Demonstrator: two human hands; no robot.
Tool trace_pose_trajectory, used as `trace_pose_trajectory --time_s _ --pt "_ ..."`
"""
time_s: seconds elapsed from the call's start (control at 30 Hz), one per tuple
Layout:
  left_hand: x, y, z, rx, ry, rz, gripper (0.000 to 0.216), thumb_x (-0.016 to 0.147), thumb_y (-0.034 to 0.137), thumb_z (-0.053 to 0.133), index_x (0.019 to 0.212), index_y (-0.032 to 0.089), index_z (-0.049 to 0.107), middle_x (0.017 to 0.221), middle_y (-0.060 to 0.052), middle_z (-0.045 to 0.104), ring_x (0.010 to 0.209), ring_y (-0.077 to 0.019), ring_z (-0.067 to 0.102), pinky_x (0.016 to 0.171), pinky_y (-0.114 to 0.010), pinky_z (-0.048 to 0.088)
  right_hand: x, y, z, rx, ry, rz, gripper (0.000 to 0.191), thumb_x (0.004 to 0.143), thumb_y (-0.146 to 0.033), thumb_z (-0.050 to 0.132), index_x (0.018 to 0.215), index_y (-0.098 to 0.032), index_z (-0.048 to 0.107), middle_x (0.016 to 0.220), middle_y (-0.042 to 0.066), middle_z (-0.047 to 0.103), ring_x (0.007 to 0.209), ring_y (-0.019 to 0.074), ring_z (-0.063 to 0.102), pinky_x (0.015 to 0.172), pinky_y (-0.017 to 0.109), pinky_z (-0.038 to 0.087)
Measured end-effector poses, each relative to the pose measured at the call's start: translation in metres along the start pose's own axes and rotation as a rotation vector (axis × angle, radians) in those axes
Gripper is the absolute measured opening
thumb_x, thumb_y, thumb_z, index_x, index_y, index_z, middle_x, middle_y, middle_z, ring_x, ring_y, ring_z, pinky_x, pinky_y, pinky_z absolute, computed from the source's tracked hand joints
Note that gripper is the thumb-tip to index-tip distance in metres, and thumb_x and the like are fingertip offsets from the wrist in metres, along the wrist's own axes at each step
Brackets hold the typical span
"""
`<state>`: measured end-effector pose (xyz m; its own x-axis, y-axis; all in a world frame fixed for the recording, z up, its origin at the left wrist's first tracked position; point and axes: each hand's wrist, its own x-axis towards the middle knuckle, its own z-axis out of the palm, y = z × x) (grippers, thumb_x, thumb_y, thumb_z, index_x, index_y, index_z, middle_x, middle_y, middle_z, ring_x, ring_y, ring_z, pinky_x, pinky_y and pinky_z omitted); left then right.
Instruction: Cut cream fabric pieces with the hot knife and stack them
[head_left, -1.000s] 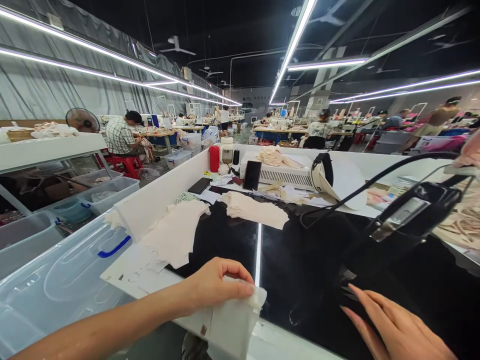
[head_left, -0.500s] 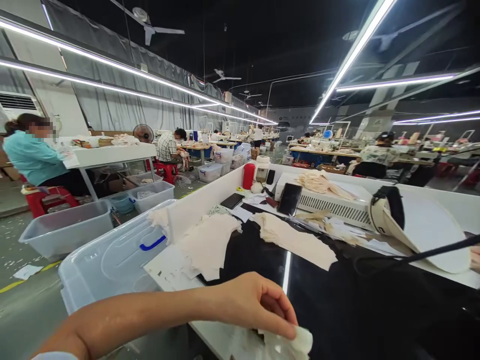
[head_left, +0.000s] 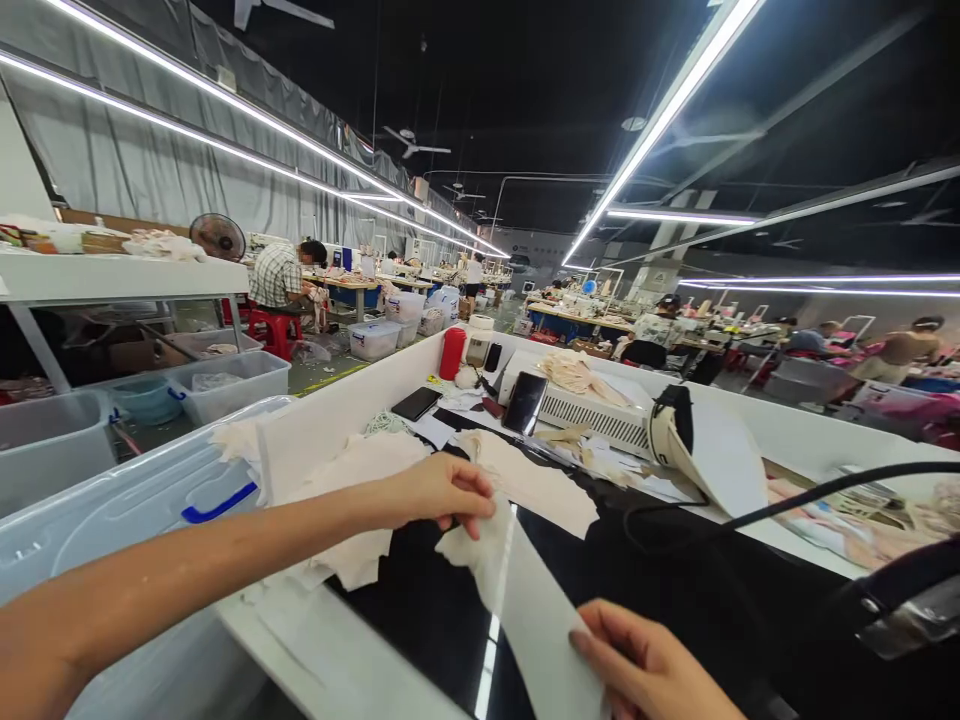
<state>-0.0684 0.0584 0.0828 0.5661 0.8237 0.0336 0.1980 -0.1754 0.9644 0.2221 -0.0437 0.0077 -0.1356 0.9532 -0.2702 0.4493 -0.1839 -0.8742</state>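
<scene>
As left hand (head_left: 439,490) pinches pale strip (head_left: 534,610), length slants; near end rightward

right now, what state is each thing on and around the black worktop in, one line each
left hand, pinching the pale sheet's upper end
right hand, gripping its lower right edge
pale sheet, stretched between both hands
cream fabric pieces, lying flat, stacked
left black phone, lying flat
right black phone, propped up, tilted
red cylindrical container, upright
overhead tube light, lit
</scene>
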Motion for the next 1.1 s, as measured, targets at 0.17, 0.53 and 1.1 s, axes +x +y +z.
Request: trace_pose_trajectory --time_s 0.17,0.53,1.1 --pt "0.078 0.019 -0.017 0.028 0.148 0.206 0.03 0.092 0.041 0.079 0.103 0.015 0.071 0.102 -0.01 0.079 0.1 -0.0214 0.076 0.082 -0.029 0.058 0.069 -0.043 -0.054 -0.059 0.601 -0.385 0.053 0.088 -0.071 0.061 0.1 -0.021 0.072 0.089 0.01 0.082 0.076 0.0256 0.079 0.07 0.035 0.063" --pt "0.107 -0.069 -0.031 0.389 0.18 0.219 0.009 0.085 0.018 0.066 0.087 0.017 0.075 0.085 -0.002 0.076 0.083 -0.0197 0.067 0.085 -0.03 0.051 0.144 -0.002 -0.038 -0.475 0.623 -0.609 0.041 0.102 -0.05 0.046 0.103 -0.023 0.076 0.117 0.011 0.082 0.109 0.0291 0.076 0.098 0.043 0.058" --pt "0.029 -0.037 -0.1 0.796 0.354 -0.006 0.021 0.104 0.026 0.057 0.109 0.018 0.076 0.114 -0.007 0.078 0.104 -0.0232 0.071 0.095 -0.033 0.054 0.113 0.023 -0.016 -0.901 0.662 -0.736 0.039 0.099 -0.024 0.045 0.122 -0.025 0.077 0.117 0.013 0.074 0.099 0.0313 0.071 0.087 0.049 0.061"
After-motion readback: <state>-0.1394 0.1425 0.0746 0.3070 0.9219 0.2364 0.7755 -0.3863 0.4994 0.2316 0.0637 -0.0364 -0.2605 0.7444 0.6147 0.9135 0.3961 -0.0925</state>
